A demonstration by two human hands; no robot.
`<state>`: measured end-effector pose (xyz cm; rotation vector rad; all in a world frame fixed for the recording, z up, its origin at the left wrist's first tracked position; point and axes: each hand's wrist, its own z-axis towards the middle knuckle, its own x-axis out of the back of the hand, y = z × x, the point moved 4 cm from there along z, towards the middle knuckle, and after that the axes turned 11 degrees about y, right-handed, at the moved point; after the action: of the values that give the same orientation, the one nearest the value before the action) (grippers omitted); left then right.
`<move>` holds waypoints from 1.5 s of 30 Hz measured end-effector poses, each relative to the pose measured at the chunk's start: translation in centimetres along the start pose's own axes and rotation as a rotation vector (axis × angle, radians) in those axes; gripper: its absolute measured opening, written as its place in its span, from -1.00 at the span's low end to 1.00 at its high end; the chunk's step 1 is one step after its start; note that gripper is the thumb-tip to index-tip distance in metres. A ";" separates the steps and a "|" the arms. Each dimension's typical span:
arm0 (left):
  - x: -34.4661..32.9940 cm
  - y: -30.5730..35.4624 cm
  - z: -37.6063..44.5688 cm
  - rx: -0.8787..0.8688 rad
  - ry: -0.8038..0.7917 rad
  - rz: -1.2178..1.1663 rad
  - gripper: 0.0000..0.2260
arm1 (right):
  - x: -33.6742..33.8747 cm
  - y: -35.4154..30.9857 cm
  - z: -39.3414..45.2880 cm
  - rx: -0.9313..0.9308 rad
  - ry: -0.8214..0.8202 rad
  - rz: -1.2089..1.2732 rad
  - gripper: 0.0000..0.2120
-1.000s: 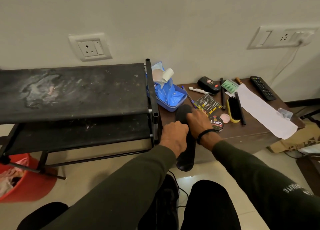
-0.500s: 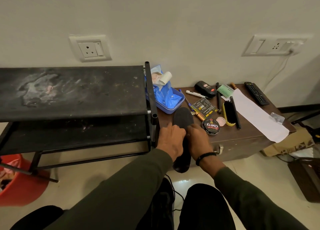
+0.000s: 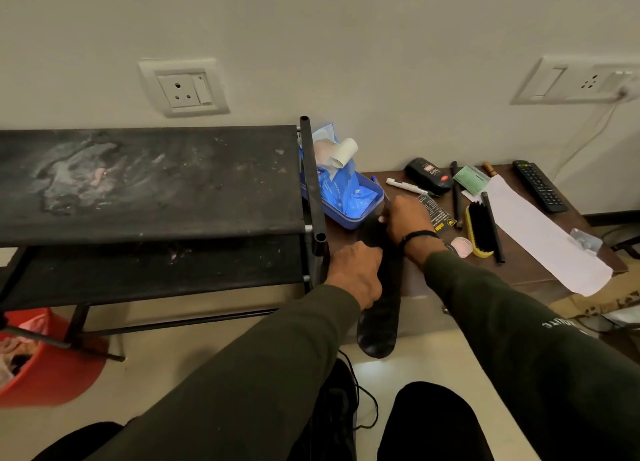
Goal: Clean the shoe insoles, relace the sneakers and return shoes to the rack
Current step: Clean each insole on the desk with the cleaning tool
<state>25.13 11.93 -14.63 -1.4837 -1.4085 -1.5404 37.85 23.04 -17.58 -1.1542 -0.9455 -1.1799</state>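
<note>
A black insole (image 3: 378, 329) lies over the front left corner of the brown table (image 3: 519, 274), its heel end hanging past the edge. My left hand (image 3: 356, 273) grips the insole's middle from the left. My right hand (image 3: 405, 222) rests knuckles-up on the toe end, fingers bent down; what is under the palm is hidden. A black sneaker (image 3: 334, 412) with loose black laces sits on the floor between my legs. The black shoe rack (image 3: 156, 183) stands to the left, its two shelves bare and dusty.
On the table are a blue tray (image 3: 362, 214) of blue packets, a yellow-backed shoe brush (image 3: 480, 230), a white paper strip (image 3: 540, 233), a remote (image 3: 540, 186), pens and a black polish bottle (image 3: 429, 177). A red bucket (image 3: 52, 374) stands under the rack at left.
My right hand drew back along the insole toward me, then slid forward again to the toe end. My left hand stayed on the insole's middle.
</note>
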 end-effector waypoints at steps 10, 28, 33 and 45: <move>0.0 -0.5 0.5 -0.027 -0.092 0.050 -0.63 | -1.0 -1.6 -3.7 0.039 0.144 0.116 -0.82; 0.0 -0.8 0.4 -0.011 -0.065 0.094 -0.58 | 0.1 -2.7 -3.2 0.149 0.023 0.100 -0.79; -0.7 -0.8 -0.3 -0.030 -0.061 0.080 -0.59 | 0.6 -1.5 -6.5 0.160 -0.028 0.073 -0.83; -3.9 -1.8 -1.8 0.118 0.132 -0.180 -0.45 | 1.3 0.1 -14.5 -0.060 0.039 0.195 -0.79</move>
<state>23.67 9.78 -18.51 -1.1908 -1.5602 -1.6008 37.70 8.57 -18.96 -1.2381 -0.7540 -1.0745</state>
